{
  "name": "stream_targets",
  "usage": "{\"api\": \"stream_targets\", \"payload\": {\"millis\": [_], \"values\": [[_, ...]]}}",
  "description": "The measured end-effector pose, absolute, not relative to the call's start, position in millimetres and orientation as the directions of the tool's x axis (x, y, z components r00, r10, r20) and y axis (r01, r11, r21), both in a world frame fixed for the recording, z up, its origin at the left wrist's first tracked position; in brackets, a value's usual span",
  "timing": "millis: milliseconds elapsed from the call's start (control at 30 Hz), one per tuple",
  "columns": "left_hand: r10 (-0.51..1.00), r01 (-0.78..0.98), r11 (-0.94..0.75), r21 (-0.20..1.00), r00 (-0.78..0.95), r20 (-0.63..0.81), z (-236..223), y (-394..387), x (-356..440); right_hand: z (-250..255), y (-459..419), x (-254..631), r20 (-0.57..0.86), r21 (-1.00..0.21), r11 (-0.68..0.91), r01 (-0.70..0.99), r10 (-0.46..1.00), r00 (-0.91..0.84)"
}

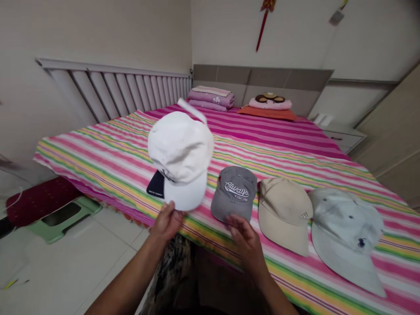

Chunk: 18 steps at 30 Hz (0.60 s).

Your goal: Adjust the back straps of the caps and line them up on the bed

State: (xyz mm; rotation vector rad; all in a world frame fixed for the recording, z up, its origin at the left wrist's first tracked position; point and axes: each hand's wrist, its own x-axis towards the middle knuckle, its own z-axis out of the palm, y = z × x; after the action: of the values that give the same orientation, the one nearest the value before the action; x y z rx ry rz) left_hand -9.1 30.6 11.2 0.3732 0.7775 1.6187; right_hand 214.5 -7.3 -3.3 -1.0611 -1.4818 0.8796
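Gripping a white baseball cap (180,153) by its brim, our left hand (167,222) lifts it over the striped bedspread (98,164).
Behind it lies a navy cap (155,184); our open right hand (246,245) hovers just before a grey "Always" cap (233,192), then come a beige cap (285,214) and a pale blue cap (344,227).

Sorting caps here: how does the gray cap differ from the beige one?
The gray cap is dark with a large white "Always" logo; the beige cap is pale with a small logo. The right hand is nearer the gray cap than the beige cap. Both lie on the striped bedspread.
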Motion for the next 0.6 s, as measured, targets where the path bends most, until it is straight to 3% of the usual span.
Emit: {"api": "stream_targets", "payload": {"millis": [67,133,300,433,600], "values": [[0.974,-0.746,0.140,0.651,-0.014,-0.225,-7,10,18,11,0,218,0.288,-0.954,0.280,-0.109,0.955,-0.072],[0.961,-0.699,0.272,0.661,0.158,-0.229,-26,-9,42,24,3,224,0.311,-0.927,0.286,-0.242,0.948,-0.073],[0.897,-0.648,0.440,0.621,0.289,-0.334,-56,-37,60,41,-9,236,0.292,-0.934,0.291,-0.208,0.956,0.029],[0.862,-0.582,0.498,0.643,0.412,-0.294,-51,-34,45,42,-24,240,0.243,-0.956,0.238,-0.174,0.970,-0.007],[0.870,-0.579,0.494,0.649,0.324,-0.372,-18,-11,33,37,-34,248,0.178,-0.958,0.165,-0.234,0.983,-0.037]]}}
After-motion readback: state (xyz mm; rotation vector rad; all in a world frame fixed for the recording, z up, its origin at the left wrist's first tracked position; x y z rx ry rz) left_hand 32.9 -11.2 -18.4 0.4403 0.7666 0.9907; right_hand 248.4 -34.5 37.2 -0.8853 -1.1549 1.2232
